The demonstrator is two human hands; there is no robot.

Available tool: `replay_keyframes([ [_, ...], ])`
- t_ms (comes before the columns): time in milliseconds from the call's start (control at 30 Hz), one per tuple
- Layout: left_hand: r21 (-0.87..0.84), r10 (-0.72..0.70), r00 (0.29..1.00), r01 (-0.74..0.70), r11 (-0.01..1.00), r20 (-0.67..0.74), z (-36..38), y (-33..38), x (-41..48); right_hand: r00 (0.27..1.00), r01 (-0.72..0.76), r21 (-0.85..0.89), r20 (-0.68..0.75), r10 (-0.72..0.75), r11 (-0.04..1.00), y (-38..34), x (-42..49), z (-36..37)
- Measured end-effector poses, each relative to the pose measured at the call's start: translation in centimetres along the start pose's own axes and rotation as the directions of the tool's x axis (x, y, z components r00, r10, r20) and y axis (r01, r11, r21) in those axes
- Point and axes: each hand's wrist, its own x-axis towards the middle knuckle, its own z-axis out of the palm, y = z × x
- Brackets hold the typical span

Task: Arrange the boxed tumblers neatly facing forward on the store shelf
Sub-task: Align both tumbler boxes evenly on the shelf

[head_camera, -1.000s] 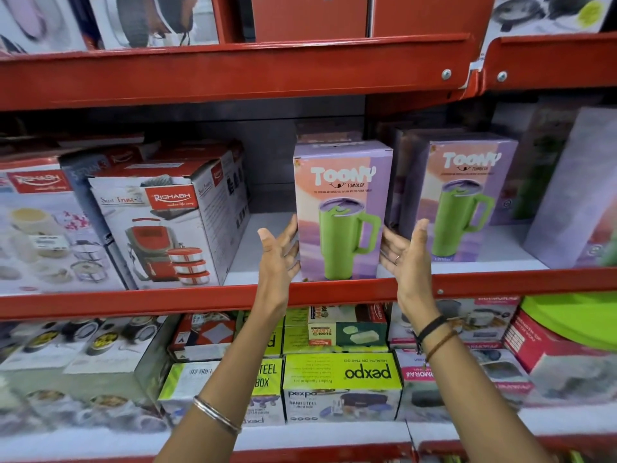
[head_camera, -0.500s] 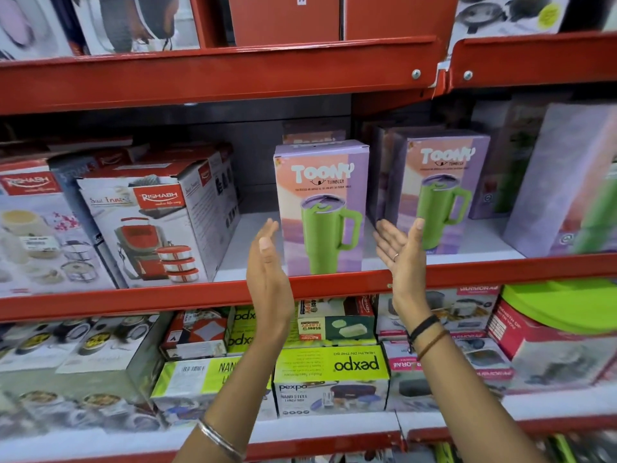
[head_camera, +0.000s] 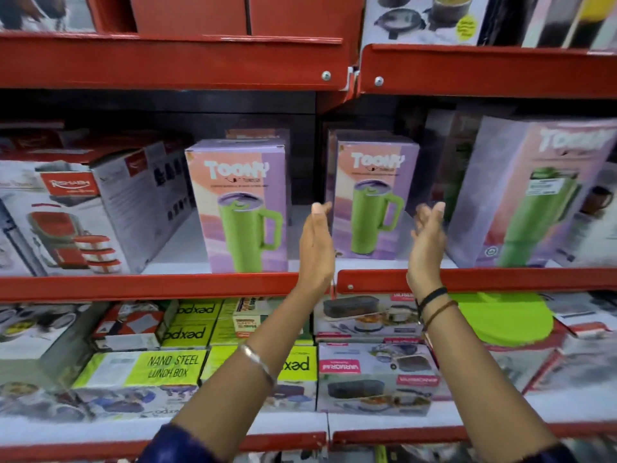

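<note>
Two open hands raised before the middle shelf (head_camera: 167,286) in the head view, palms facing each other, fingers spread, gripping nothing. Left hand (head_camera: 315,243) at 9 o'clock of the second tumbler box (head_camera: 374,195); right hand (head_camera: 427,242) at its 3 o'clock, both in front of it rather than touching, as far as can be told. First tumbler box (head_camera: 240,205) upright at the shelf's front edge, print forward, well to 9 o'clock of the left hand. Second box set further back.

Likely step: bracket the second box and draw it forward level with the first. Best done with flat palms on both side walls, even pressure, a straight slide, no twist, base kept flat.

Third tumbler box (head_camera: 534,192) at 3 o'clock, large, blurred, close beside the right hand: little room for that hand. Lunch-box carton (head_camera: 86,208) at far 9 o'clock, clear of the work. Red shelf lip below the wrists, worth clearing.
</note>
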Motion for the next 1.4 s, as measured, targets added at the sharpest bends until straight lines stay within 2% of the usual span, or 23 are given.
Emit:
replay_keyframes([
  [100,0.078,-0.082,0.994,0.088,0.993,-0.076,1.4,0.1,2.8,0.996,-0.063,-0.105,0.059,0.07,0.992,0.4,2.1,0.0],
  [167,0.081,-0.103,0.993,0.108,0.991,-0.065,1.8,0.1,4.1,0.987,-0.094,-0.166,0.112,0.114,0.982,0.9,3.0,-0.2],
  [300,0.066,-0.145,0.989,0.147,0.987,-0.035,2.2,-0.2,4.8,0.973,-0.119,-0.18,0.173,0.151,0.976,2.8,4.9,-1.1],
  [467,0.041,-0.151,0.988,0.153,0.987,-0.031,2.2,-0.7,3.4,0.964,-0.171,-0.142,0.178,0.195,0.975,0.7,3.1,-1.7],
  [700,0.096,-0.125,0.992,0.126,0.987,-0.023,1.8,1.1,0.4,0.954,-0.169,-0.055,0.241,0.178,0.984,0.3,1.7,-3.2],
  [967,0.085,-0.145,0.989,0.146,0.986,-0.025,1.8,1.7,-1.5,0.948,-0.142,-0.112,0.27,0.167,0.984,-0.3,0.1,-4.4],
  [1267,0.052,-0.178,0.984,0.179,0.983,-0.021,2.1,2.7,-2.4,0.964,-0.107,-0.182,0.222,0.147,0.977,-0.4,-0.7,-4.3],
  [1400,0.059,-0.14,0.99,0.14,0.988,-0.007,2.1,3.0,-2.5,0.96,-0.116,-0.187,0.233,0.158,0.976,0.3,-0.7,-4.3],
])
